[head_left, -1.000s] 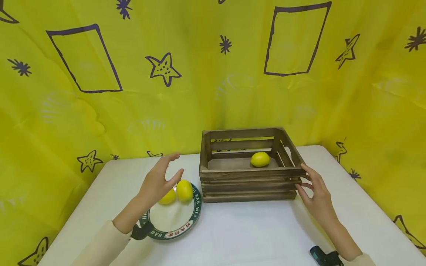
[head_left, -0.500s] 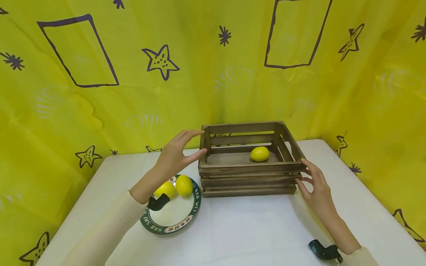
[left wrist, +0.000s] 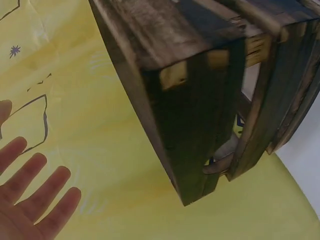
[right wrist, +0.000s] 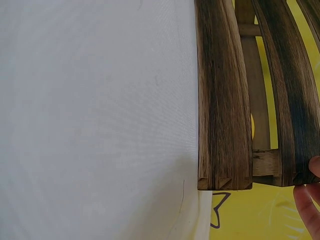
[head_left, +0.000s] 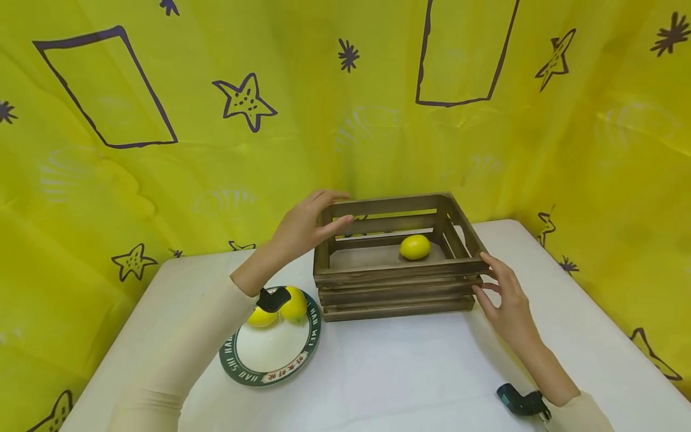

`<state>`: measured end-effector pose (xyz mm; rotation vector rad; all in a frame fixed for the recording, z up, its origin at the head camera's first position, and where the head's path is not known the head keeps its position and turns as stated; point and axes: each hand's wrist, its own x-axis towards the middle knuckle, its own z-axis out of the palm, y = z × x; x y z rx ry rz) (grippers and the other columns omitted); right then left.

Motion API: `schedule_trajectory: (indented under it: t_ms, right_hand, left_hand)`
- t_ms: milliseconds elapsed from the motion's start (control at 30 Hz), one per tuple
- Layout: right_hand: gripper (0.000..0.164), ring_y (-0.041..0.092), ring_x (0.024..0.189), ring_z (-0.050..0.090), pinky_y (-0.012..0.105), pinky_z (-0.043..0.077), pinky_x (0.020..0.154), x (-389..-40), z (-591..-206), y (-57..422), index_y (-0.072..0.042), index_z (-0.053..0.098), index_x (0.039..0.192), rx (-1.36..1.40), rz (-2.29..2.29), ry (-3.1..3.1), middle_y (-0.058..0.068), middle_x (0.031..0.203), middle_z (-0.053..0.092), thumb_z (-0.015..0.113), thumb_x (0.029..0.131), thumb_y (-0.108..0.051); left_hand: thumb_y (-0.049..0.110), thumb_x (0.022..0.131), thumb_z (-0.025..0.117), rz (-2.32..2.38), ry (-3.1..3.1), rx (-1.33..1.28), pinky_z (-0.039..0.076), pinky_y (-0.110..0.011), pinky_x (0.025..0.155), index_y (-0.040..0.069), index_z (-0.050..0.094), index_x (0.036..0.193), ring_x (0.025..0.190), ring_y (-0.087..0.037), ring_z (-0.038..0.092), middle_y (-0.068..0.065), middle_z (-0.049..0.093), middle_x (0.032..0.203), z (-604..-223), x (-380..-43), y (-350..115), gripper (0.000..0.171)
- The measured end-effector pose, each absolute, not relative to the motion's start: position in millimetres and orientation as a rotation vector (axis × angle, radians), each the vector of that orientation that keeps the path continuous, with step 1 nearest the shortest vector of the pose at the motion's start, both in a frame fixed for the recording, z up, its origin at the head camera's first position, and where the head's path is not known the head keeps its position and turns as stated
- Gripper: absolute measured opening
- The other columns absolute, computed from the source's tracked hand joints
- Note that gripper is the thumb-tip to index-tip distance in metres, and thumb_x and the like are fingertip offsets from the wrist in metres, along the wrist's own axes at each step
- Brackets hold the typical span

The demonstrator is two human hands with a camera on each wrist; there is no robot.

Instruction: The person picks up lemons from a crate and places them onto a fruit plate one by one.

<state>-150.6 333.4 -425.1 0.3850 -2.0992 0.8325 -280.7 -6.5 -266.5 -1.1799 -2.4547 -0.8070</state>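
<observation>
A brown slatted wooden crate (head_left: 396, 294) stands toward the back of the table, with a yellow lemon (head_left: 415, 247) on its floor. My right hand (head_left: 510, 309) grips the crate's front right corner, fingertips and thumb at the ends of the slats; in the right wrist view a fingertip (right wrist: 306, 205) sits right at a slat end. Over the crate's left side reaches my left hand (head_left: 306, 225), thumb and fingers extended and spread. The left wrist view shows those fingers (left wrist: 42, 192) apart from the crate's end wall (left wrist: 200, 125), holding nothing.
Left of the crate lies a white plate (head_left: 270, 354) with a green lettered rim. Two lemons rest on it, one lemon (head_left: 295, 305) partly behind the left wrist camera (head_left: 273, 298). A white cloth (head_left: 399, 372) covers the table, and a yellow patterned curtain (head_left: 302, 150) hangs close behind.
My left hand has moved from above the plate, up and to the right, to the crate's left side. The right hand keeps its grip on the corner. The head view has shifted slightly.
</observation>
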Motion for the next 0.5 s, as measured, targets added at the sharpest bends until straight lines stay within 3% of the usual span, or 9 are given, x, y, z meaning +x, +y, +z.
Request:
schedule_trajectory:
  t_ms: [100,167,233,333,433,500]
  right_hand:
    - [0.084,-0.01,0.115,0.041,0.002,0.042,0.086,-151.1,-425.1,332.5,0.006,0.041,0.14,0.383,0.843,-2.097,0.029,0.132,0.046,0.068,0.065,0.033]
    - [0.065,-0.01,0.116,0.041,0.002,0.042,0.087,-150.6,-426.0,333.0,0.006,0.041,0.14,0.384,0.859,-2.104,0.03,0.133,0.046,0.067,0.082,0.015]
    - [0.057,-0.01,0.117,0.041,0.003,0.042,0.088,-149.7,-426.4,334.0,0.006,0.041,0.141,0.377,0.88,-2.119,0.03,0.134,0.045,0.063,0.089,0.002]
    - [0.057,-0.01,0.117,0.041,0.003,0.042,0.088,-149.5,-425.9,335.0,0.007,0.041,0.14,0.377,0.878,-2.122,0.031,0.134,0.045,0.064,0.089,0.002]
    - [0.079,-0.011,0.116,0.041,0.002,0.042,0.087,-150.5,-425.1,333.6,0.007,0.042,0.139,0.379,0.858,-2.096,0.031,0.131,0.047,0.068,0.068,0.03]
    - [0.084,-0.01,0.115,0.043,0.002,0.043,0.086,-151.8,-425.2,332.2,0.008,0.043,0.138,0.395,0.843,-2.07,0.03,0.129,0.048,0.069,0.063,0.033]
  left_hand:
    - [0.033,0.095,0.065,-0.778,-2.498,-1.189,0.05,-0.043,0.096,0.01,0.058,0.132,0.12,-0.026,0.056,-0.009,0.058,0.131,-259.5,-285.7,1.3,0.044]
    - [0.034,0.095,0.064,-0.765,-2.537,-1.202,0.049,-0.043,0.097,0.012,0.057,0.133,0.121,-0.026,0.055,-0.008,0.057,0.133,-254.4,-288.7,6.9,0.045]
    - [0.035,0.096,0.062,-0.753,-2.575,-1.223,0.048,-0.043,0.098,0.013,0.056,0.135,0.123,-0.024,0.054,-0.007,0.055,0.137,-248.8,-292.5,12.8,0.045]
    - [0.037,0.097,0.06,-0.737,-2.618,-1.249,0.047,-0.044,0.099,0.014,0.056,0.135,0.123,-0.024,0.054,-0.006,0.054,0.137,-240.6,-299.0,20.9,0.044]
    - [0.04,0.097,0.058,-0.702,-2.641,-1.263,0.047,-0.043,0.099,0.016,0.056,0.134,0.123,-0.023,0.054,-0.004,0.055,0.137,-235.5,-305.1,28.4,0.044]
    - [0.041,0.097,0.058,-0.693,-2.648,-1.267,0.047,-0.042,0.098,0.016,0.057,0.133,0.122,-0.023,0.054,-0.004,0.055,0.137,-234.6,-307.7,32.3,0.043]
